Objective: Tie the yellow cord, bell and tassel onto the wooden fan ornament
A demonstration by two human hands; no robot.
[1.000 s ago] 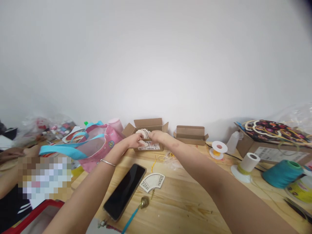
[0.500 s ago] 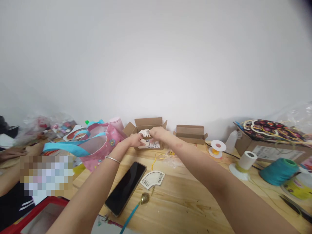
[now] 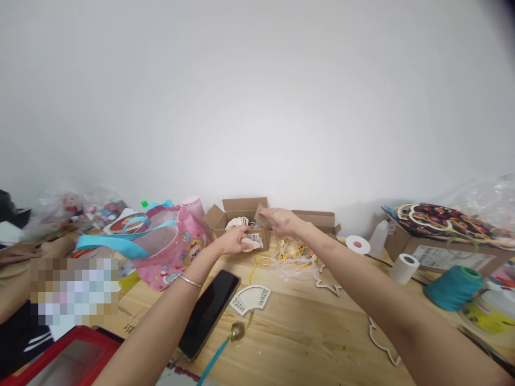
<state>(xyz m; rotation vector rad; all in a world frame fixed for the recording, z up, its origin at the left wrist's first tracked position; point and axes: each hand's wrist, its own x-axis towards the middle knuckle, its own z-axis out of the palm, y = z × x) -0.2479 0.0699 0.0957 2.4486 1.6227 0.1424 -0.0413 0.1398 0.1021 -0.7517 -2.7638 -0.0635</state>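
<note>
At the front of an open cardboard box (image 3: 245, 203), my left hand (image 3: 234, 240) is closed on a pale, flat piece (image 3: 252, 244). My right hand (image 3: 280, 220) is at the box's right side, blurred, its fingers near the right flap; whether it holds anything cannot be made out. Pale cut-out pieces (image 3: 237, 222) lie inside the box. Nearer on the table are a white fan-shaped piece (image 3: 251, 298), a small brass bell (image 3: 237, 331) on a blue ribbon and a black phone (image 3: 210, 313). Yellow cord (image 3: 293, 249) and clear plastic lie right of the box.
A pink bag (image 3: 177, 252) with blue handles stands left. On the right are a white spool (image 3: 404, 268), a teal thread cone (image 3: 454, 288) and a larger cardboard box (image 3: 446, 257). Another person's arm (image 3: 20, 289) is at the far left.
My right hand has moved right, out of the box to its right flap. My left hand has shifted slightly right and down with the pale piece. More yellow cord and cut-out outlines show.
</note>
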